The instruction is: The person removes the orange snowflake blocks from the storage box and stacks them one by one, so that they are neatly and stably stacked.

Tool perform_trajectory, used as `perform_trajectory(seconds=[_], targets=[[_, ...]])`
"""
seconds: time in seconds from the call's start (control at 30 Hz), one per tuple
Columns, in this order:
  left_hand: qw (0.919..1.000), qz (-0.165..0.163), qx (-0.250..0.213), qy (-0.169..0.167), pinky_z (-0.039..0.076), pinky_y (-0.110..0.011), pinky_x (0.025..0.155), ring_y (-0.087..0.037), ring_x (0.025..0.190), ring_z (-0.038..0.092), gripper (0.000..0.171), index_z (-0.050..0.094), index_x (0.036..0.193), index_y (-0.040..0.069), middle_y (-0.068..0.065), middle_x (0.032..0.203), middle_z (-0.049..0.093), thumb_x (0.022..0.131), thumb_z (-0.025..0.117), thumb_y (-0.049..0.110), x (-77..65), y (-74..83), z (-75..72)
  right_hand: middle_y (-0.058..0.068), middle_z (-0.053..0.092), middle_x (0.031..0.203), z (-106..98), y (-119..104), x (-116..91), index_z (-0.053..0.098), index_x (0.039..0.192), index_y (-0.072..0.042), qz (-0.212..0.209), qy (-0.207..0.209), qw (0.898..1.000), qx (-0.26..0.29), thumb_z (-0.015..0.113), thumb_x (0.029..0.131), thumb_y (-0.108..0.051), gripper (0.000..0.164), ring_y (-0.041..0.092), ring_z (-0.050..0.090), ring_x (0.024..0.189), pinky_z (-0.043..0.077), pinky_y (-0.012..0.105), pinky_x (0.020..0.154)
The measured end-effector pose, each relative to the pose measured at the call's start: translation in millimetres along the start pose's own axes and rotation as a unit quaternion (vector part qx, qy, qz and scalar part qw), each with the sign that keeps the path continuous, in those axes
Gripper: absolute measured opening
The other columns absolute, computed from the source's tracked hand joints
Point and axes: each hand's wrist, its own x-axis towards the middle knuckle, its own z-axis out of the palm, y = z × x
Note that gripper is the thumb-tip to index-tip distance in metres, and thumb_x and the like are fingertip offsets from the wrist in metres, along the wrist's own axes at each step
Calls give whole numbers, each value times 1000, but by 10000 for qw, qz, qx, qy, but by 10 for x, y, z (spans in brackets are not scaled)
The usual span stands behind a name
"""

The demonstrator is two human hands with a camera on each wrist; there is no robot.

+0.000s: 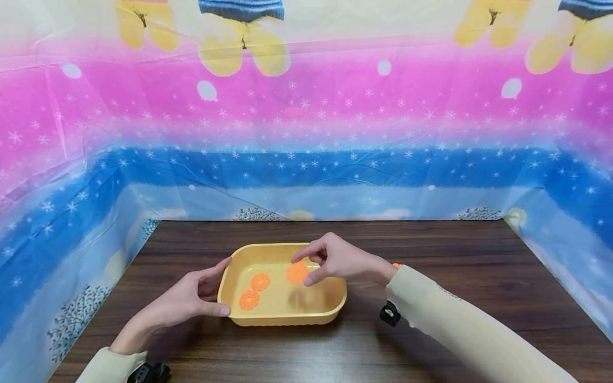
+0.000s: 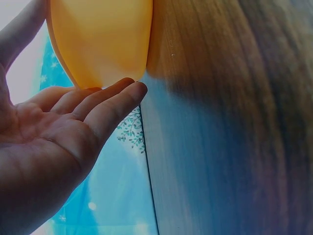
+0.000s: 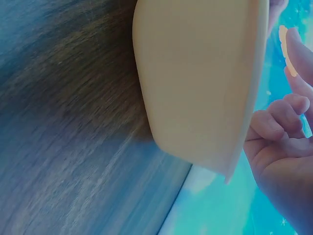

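A yellow rectangular basin (image 1: 282,321) with rounded corners stands on the table. My left hand (image 1: 184,298) holds its left end, thumb at the near corner and fingers along the far one. In the left wrist view, the left fingers (image 2: 110,105) lie extended against the basin's wall (image 2: 100,39). Over the basin's right half, my right hand (image 1: 335,260) pinches an orange flower-shaped disc (image 1: 297,273) between thumb and index finger. Edge-on, the same disc (image 3: 287,51) shows above the rim in the right wrist view. Two scalloped orange discs (image 1: 261,282) lie on the basin's floor at the left.
Beside the right sleeve (image 1: 431,303) a bit of another orange piece (image 1: 397,265) shows, mostly hidden by the arm. The dark wooden table (image 1: 191,239) is bordered at the back and sides by a printed cloth (image 1: 306,170). Each wrist wears a black strap device (image 1: 390,314).
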Motion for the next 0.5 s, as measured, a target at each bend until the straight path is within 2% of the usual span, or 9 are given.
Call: perform_trajectory(seconds=[0.2, 0.5], targets=[[10000, 73, 8, -11, 46, -33, 90, -31, 126, 39, 97, 15, 150, 17, -13, 149, 24, 75, 77, 10, -2, -1, -2, 7, 27, 58, -72, 35, -104, 68, 114, -22, -94, 212, 9997, -35, 81, 72, -22, 43, 16, 25, 52, 30, 23, 49], [9999, 112, 87, -57, 45, -32, 91, -32, 128, 35, 96, 14, 150, 16, -14, 149, 22, 77, 76, 11, -6, 23, 0, 6, 30, 62, -178, 95, -258, 69, 113, -19, 0, 512, 9986, 141, 81, 72, -23, 43, 18, 27, 56, 32, 24, 52]])
